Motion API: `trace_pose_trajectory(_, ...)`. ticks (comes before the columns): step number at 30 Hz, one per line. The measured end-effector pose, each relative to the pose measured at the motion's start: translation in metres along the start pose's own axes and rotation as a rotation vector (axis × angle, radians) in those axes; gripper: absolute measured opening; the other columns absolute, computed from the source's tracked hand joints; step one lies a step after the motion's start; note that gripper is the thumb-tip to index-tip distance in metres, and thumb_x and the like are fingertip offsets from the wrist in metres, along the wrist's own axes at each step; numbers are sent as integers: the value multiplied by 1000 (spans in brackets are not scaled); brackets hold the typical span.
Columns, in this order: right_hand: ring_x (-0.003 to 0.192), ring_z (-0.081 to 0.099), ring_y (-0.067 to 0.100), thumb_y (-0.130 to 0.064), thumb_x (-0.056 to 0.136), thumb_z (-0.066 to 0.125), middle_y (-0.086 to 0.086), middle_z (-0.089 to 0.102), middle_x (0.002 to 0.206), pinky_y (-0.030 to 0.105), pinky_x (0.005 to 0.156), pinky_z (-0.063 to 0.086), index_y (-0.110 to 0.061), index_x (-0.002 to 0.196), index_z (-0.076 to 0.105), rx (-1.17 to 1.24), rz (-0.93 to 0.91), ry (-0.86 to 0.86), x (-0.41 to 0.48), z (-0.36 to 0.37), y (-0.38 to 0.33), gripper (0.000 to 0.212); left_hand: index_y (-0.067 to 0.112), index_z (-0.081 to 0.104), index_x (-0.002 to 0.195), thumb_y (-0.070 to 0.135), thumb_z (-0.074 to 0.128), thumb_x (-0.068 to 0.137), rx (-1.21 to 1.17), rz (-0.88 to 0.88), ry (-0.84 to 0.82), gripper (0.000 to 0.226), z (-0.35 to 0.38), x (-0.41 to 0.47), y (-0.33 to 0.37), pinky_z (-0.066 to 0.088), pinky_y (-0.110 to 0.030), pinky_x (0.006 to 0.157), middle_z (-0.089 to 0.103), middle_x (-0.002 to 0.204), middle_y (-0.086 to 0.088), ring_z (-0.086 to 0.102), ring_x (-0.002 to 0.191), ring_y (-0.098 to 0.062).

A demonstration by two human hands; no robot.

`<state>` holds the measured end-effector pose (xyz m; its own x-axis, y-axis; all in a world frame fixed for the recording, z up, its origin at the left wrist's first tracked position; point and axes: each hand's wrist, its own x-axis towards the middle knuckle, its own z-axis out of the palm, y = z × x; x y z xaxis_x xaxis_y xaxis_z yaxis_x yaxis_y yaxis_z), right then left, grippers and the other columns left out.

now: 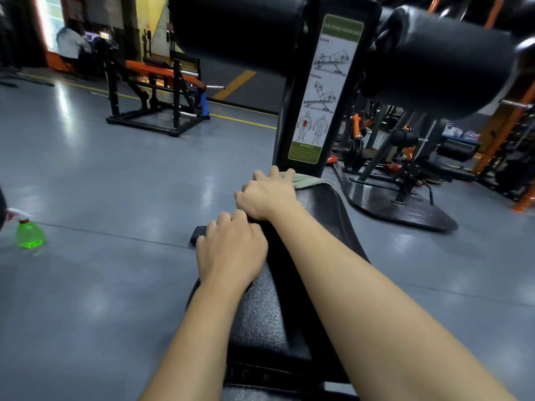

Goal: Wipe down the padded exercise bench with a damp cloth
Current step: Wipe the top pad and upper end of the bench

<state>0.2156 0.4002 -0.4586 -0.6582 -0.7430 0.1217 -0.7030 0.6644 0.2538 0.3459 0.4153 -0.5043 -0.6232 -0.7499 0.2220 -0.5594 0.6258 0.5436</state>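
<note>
Wiping, mid-frame: right hand (267, 196) clutches cloth (308, 179) on bench (260, 316), left hand (231, 251) clasps its edge; next probably needs a firm stroke nearward.

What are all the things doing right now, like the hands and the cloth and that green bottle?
right hand: fingers bent, holding the cloth down on the bench.
left hand: fingers curled over the bench's left edge.
cloth: bunched at the far end of the pad, partly under the right hand.
bench: black pad, both hands on it.
spray bottle: upright on the floor, green liquid inside.
</note>
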Motion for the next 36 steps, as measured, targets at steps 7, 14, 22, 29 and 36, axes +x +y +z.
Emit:
trace_pose_trajectory(7,132,43,35,-50,99,29,11,50,144,45,106,31,-31,143,53,353,165,69,0,-6,54,54,19,45,97,29,32,102,-17,-9,-20,18,-1,0,-2,42,-46,94,56,121,-12,50,117,-35)
trace_pose_trajectory(14,136,37,36,-56,98,21,9,45,147,54,105,26,-24,145,46,481,417,121,-23,10,73,62,18,48,98,29,31,102,-24,-10,-23,21,0,1,-3,42,-45,93,56,120,-11,50,114,-34)
trace_pose_trajectory(22,138,32,31,-44,103,28,7,38,153,46,116,25,-19,151,35,367,297,318,-66,34,64,55,18,45,93,30,32,100,-18,5,40,19,2,-1,0,41,-46,90,58,115,-12,52,109,-35)
trace_pose_trajectory(29,149,20,37,-55,103,27,7,23,165,57,119,18,-20,157,26,327,250,222,-74,28,56,65,17,51,98,31,31,100,51,8,114,25,6,-10,-1,43,-46,89,58,109,-8,53,104,-33)
trace_pose_trajectory(36,143,23,43,-65,94,25,8,33,155,79,107,5,-25,149,41,190,226,-33,-5,-6,19,70,16,51,100,28,31,99,-1,-9,20,24,4,1,-1,43,-46,93,57,116,-10,51,112,-34)
